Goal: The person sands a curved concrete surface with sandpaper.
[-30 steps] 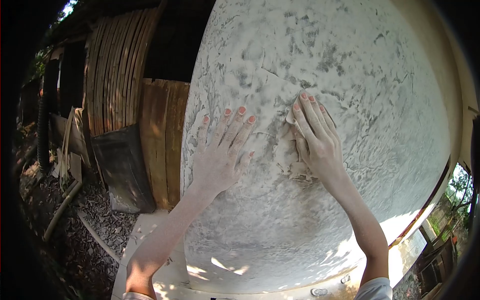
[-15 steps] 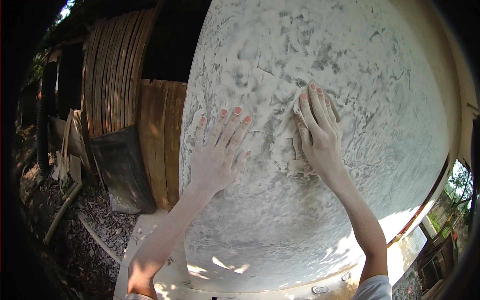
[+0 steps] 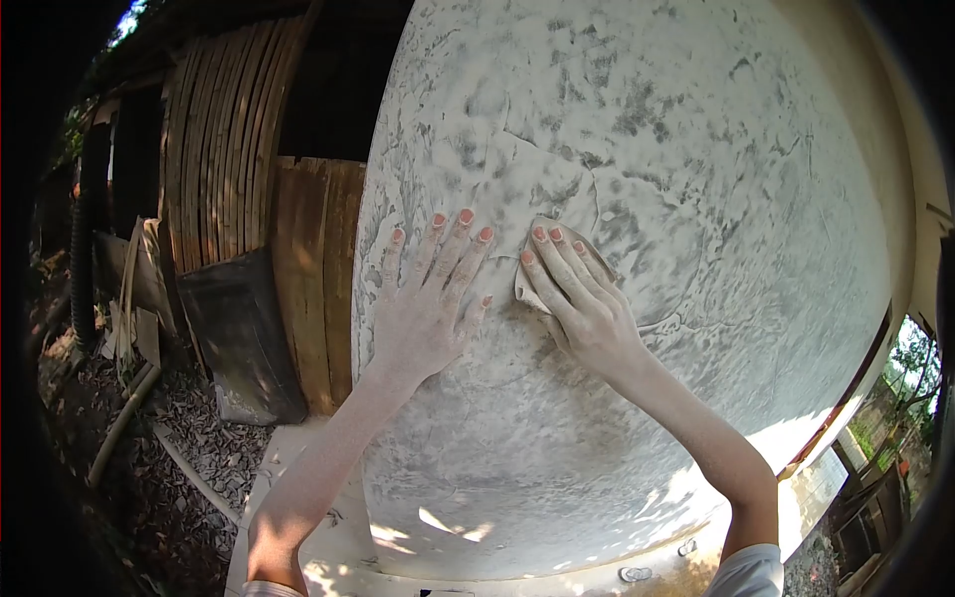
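Note:
My left hand (image 3: 423,318) lies flat on the grey-and-white mottled wall (image 3: 716,328), fingers spread, with nothing in it. To its right, my right hand (image 3: 589,313) presses a folded, dust-coloured sheet of sandpaper (image 3: 527,291) against the same surface. The sheet's edges stick out beside and above the fingertips; most of it is hidden under the palm. Pale powder coats both hands and forearms. Rough patches and ridges of plaster mark the wall around the right hand.
Wooden boards (image 3: 303,284) and a bamboo slat panel (image 3: 221,149) stand left of the wall. A dark sheet (image 3: 242,338) leans below them. Dry leaves (image 3: 214,448) and a pale pole (image 3: 197,476) lie on the ground. Sandals (image 3: 634,574) rest near the wall's foot.
My right hand has slid down and to the left across the wall with the sandpaper, closer to my left hand. My left hand stays in nearly the same spot.

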Demonstrator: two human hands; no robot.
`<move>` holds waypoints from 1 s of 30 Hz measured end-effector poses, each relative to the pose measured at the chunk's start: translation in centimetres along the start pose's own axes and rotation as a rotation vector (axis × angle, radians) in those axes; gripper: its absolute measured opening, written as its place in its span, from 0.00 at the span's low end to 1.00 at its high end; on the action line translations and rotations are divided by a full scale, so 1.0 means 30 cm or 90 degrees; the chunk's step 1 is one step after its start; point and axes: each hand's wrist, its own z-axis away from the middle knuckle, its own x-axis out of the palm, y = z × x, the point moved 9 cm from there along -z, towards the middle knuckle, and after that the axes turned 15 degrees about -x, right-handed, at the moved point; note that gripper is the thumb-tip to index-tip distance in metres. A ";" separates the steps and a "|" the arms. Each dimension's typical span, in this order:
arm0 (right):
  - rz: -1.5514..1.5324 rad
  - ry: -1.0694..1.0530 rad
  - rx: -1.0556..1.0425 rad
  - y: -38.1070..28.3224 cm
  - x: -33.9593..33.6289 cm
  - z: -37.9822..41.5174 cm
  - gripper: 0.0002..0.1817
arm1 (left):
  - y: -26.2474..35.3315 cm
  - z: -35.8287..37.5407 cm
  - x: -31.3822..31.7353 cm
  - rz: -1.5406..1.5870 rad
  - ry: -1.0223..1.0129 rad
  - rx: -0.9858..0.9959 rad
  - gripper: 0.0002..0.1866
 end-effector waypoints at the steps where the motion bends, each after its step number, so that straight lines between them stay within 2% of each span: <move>1: -0.033 0.017 -0.014 0.016 -0.014 -0.002 0.29 | 0.003 0.002 0.000 0.000 0.001 0.009 0.35; 2: -0.031 0.020 -0.012 0.062 -0.035 -0.009 0.29 | 0.003 0.001 0.000 -0.002 0.001 0.012 0.35; 4: 0.144 0.105 0.074 0.181 -0.133 -0.008 0.30 | 0.001 0.004 0.004 -0.010 0.001 0.011 0.35; 5: 0.143 0.101 0.075 0.187 -0.128 -0.015 0.30 | 0.002 0.006 0.003 -0.008 -0.002 0.010 0.35; 7: 0.201 0.159 0.164 0.207 -0.151 -0.015 0.29 | 0.002 0.004 0.002 -0.007 -0.015 0.005 0.35; 8: 0.201 0.159 0.164 0.167 -0.140 -0.022 0.29 | 0.001 0.004 0.004 -0.006 -0.015 0.004 0.35; 10: 0.028 0.076 0.071 0.048 -0.053 -0.050 0.27 | 0.001 0.004 0.001 0.002 0.000 0.008 0.37; 11: 0.028 0.078 0.069 0.053 -0.047 -0.049 0.27 | 0.001 0.004 0.000 0.000 0.002 0.006 0.37; 13: 0.015 0.053 -0.038 0.035 -0.026 -0.057 0.27 | -0.009 0.003 0.007 0.013 -0.015 -0.020 0.37; 14: 0.016 0.054 -0.040 0.071 -0.041 -0.067 0.27 | -0.013 0.005 0.010 0.012 -0.013 -0.021 0.37; 16: 0.153 0.130 0.080 0.187 -0.127 -0.072 0.30 | -0.022 0.014 0.015 0.038 -0.014 -0.029 0.38; 19: 0.178 0.154 0.138 0.178 -0.113 -0.081 0.30 | -0.031 0.026 0.016 0.021 -0.006 -0.037 0.39; 20: 0.176 0.156 0.133 0.138 -0.099 -0.088 0.30 | -0.039 0.028 0.017 0.018 -0.004 -0.041 0.39; 22: -0.009 0.068 0.007 -0.001 -0.006 -0.099 0.28 | -0.047 0.039 0.018 0.060 -0.002 -0.045 0.40; 23: 0.012 0.023 -0.040 -0.025 0.022 -0.087 0.27 | -0.048 0.043 0.016 0.060 -0.004 -0.047 0.40; 26: 0.089 0.034 -0.046 0.089 -0.043 -0.099 0.26 | -0.052 0.045 0.014 0.047 -0.010 -0.044 0.40; 27: 0.100 0.086 0.014 0.142 -0.092 -0.106 0.26 | -0.052 0.045 0.013 0.046 0.001 -0.040 0.40; 30: 0.142 0.096 0.072 0.137 -0.094 -0.114 0.28 | -0.050 0.055 0.020 0.047 0.006 -0.038 0.41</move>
